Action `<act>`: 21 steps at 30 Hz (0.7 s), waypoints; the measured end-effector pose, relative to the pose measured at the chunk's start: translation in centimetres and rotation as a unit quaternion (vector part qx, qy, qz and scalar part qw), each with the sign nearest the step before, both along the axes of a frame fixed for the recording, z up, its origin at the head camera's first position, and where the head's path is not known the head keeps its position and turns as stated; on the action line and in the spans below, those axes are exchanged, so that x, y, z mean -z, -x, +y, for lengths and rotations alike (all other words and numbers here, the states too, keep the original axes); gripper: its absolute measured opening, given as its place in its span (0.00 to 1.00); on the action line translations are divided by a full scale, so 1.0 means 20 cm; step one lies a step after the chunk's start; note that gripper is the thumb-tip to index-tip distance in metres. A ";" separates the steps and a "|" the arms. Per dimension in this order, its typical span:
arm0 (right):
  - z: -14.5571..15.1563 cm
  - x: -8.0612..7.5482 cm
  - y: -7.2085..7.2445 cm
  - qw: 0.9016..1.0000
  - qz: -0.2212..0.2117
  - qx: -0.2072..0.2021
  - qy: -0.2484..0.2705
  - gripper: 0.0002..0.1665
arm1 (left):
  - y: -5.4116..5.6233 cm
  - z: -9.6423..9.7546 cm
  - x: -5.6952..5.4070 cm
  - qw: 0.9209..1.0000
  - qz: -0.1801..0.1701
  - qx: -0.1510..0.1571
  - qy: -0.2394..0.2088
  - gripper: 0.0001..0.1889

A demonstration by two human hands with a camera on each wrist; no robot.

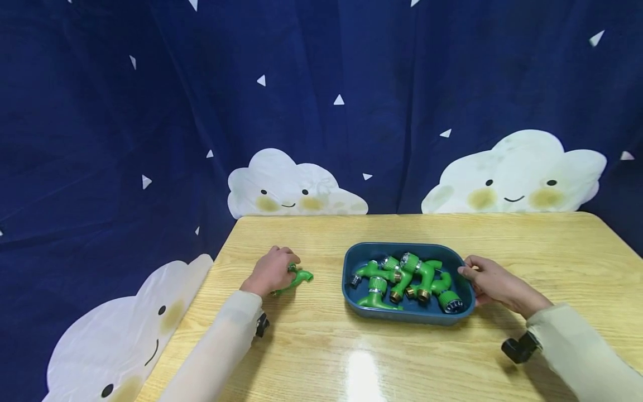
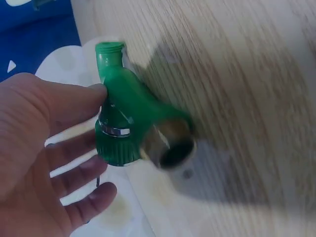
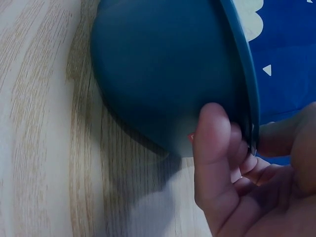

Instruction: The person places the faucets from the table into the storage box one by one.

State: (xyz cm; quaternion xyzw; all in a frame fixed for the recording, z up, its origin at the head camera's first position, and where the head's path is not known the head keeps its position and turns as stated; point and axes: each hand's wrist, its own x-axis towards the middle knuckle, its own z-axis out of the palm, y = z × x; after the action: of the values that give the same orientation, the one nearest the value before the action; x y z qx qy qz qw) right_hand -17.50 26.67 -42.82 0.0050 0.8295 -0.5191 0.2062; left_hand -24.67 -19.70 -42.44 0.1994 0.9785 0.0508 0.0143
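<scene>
My left hand [image 1: 273, 272] is over the left part of the table, pinching a green plastic faucet [image 2: 133, 103]. The left wrist view shows the thumb on its body and the fingers behind, with the brass threaded end turned toward the camera. At the right, my right hand [image 1: 494, 285] grips the end rim of a dark blue bin [image 1: 409, 316], thumb on the inner side and fingers curled under the outside in the right wrist view [image 3: 173, 64]. Inside the bin lie several green faucets [image 1: 426, 273] with ribbed knobs and brass or silver threaded ends, piled loosely.
The bin stands on a light wood table [image 1: 311, 346] in front of a dark blue curtain [image 1: 301, 72] printed with white clouds and triangles. A black wrist device [image 1: 521, 347] sits under the right sleeve, another [image 1: 262, 324] beside the left cuff.
</scene>
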 end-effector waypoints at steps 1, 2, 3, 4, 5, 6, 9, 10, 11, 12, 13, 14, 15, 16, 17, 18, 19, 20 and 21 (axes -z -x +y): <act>0.00 0.00 0.00 1.000 0.001 0.000 0.001 0.14 | 0.00 0.00 0.00 1.000 0.001 -0.012 0.003 0.15; 0.00 0.00 0.00 1.000 0.001 -0.001 0.001 0.14 | 0.01 -0.01 0.00 1.000 0.000 -0.022 0.005 0.16; 0.00 0.00 0.00 1.000 0.001 -0.001 0.003 0.14 | 0.01 -0.01 0.00 0.999 -0.001 -0.033 0.007 0.17; 0.00 0.00 0.00 1.000 0.002 -0.001 0.004 0.14 | 0.01 -0.01 0.00 0.999 -0.001 -0.042 0.008 0.18; 0.00 0.00 0.00 1.000 0.000 0.000 0.005 0.14 | 0.01 -0.01 0.00 0.999 -0.002 -0.050 0.009 0.19; 0.00 0.00 0.00 1.000 0.000 -0.001 0.006 0.13 | 0.01 -0.01 0.01 0.998 -0.002 -0.057 0.009 0.19; 0.00 0.00 0.00 1.000 -0.005 0.003 0.005 0.13 | 0.00 -0.02 0.01 0.997 0.000 -0.073 0.008 0.19; 0.00 0.00 0.00 1.000 -0.006 0.003 0.004 0.13 | 0.00 -0.02 0.01 0.997 0.000 -0.076 0.007 0.19; 0.00 0.00 0.00 1.000 -0.005 0.001 0.004 0.13 | -0.01 -0.02 0.01 0.997 0.003 -0.079 0.007 0.19; 0.00 -0.01 0.00 1.000 -0.004 0.001 0.004 0.13 | -0.01 -0.02 0.00 0.997 0.004 -0.080 0.006 0.19; 0.01 -0.01 0.01 1.000 -0.005 0.002 0.005 0.13 | -0.01 -0.01 0.00 0.997 0.003 -0.080 0.006 0.20; 0.00 -0.01 0.01 1.000 -0.004 0.001 0.005 0.13 | -0.02 -0.01 0.00 0.997 0.000 -0.077 0.005 0.21; 0.00 -0.01 0.01 1.000 -0.004 0.001 0.006 0.14 | -0.02 -0.01 0.00 0.998 -0.006 -0.070 0.003 0.22; 0.00 -0.01 0.01 1.000 -0.003 0.000 0.005 0.14 | -0.03 -0.01 -0.01 0.998 -0.015 -0.061 0.000 0.24; 0.00 -0.01 0.01 1.000 -0.003 0.000 0.005 0.14 | -0.03 0.00 -0.01 0.998 -0.028 -0.049 -0.005 0.27; 0.00 -0.01 0.01 1.000 -0.007 0.004 0.004 0.13 | -0.04 0.00 -0.02 0.998 -0.045 -0.035 -0.011 0.30; 0.00 -0.01 0.01 1.000 -0.006 0.003 0.002 0.13 | -0.04 0.01 -0.02 0.998 -0.065 -0.022 -0.015 0.33; 0.00 0.00 0.01 1.000 -0.006 0.002 0.000 0.13 | -0.05 0.01 -0.03 0.996 -0.085 -0.008 -0.020 0.37; 0.00 0.00 0.01 1.000 -0.005 0.002 -0.001 0.13 | -0.06 0.02 -0.03 0.994 -0.105 0.003 -0.020 0.40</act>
State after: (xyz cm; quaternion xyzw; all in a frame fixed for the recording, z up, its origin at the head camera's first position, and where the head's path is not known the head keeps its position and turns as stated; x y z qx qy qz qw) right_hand -17.62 26.64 -42.74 0.0097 0.8292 -0.5183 0.2092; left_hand -23.56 -19.38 -41.82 0.1962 0.9698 0.0910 0.1130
